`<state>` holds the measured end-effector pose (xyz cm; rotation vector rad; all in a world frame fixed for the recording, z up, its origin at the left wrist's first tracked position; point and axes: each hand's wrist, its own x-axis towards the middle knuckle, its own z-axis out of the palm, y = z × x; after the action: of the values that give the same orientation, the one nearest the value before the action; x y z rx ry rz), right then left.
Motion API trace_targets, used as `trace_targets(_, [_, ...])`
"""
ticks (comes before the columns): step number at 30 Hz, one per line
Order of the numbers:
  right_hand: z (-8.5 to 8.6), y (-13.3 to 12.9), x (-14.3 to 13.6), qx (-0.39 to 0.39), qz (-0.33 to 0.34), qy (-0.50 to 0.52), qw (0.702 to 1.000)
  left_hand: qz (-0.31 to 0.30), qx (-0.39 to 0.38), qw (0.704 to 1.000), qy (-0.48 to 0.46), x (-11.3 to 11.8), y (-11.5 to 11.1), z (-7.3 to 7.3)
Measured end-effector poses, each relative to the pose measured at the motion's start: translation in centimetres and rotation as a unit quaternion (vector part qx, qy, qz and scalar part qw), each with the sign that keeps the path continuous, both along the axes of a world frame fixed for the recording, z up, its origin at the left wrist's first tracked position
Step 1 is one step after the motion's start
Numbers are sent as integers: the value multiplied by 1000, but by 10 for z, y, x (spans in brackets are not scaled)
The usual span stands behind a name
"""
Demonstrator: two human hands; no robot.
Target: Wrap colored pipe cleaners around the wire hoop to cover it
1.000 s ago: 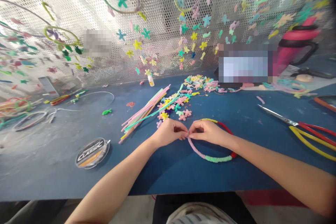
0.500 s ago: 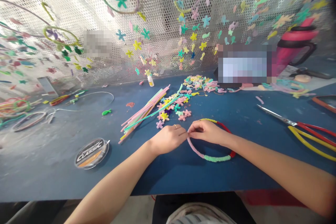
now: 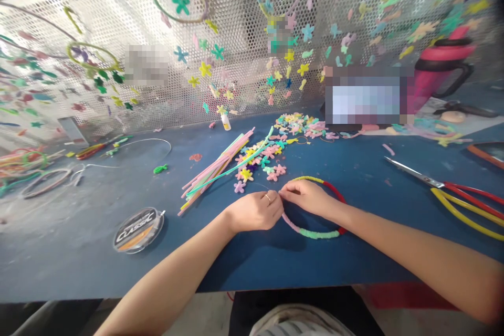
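A hoop wrapped in fuzzy yellow, red, mint green and lilac lies on the blue table. At its left side my left hand, with a ring on one finger, is closed with curled fingers on the lilac part. My right hand reaches across the hoop, thumb and fingertips pinched together beside the left fingers. A thin clear line shows just behind the left hand and seems to run to the right fingertips. The fingers hide the exact grip. Behind the hands lie small fuzzy flowers and a bundle of pipe cleaners.
A spool of line lies left of my left arm. Scissors with red and yellow handles lie at the right. A small white bottle stands by the perforated panel, and a pink tumbler stands back right.
The hoop's near edge has shifted slightly left and up. My left hand has turned a little, and both hands' fingertips moved slightly. The thin line now shows behind the left hand.
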<state>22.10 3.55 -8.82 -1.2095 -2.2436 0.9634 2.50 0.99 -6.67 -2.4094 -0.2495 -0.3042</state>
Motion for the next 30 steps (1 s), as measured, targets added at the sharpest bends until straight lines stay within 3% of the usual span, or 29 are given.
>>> trace_targets(12, [2,-4,-3,-30,-63,84,994,0,29,1000,-12,4,0,0])
trace_targets(18, [-1,-5,-4,-24,-84,113,990,16,7,1000,-4,7,-1,0])
trace_targets(22, [-1,-5,-4,-18,-94,126,987,37,-85,993,-71,5,3,-5])
trace_targets(26, [3,-5,-1,-26,-97,151,983,61,-231,950,-202,-1,13,-11])
trace_targets(30, [8,-5,5,-71,-87,218,969,70,-333,913,-227,-6,20,-12])
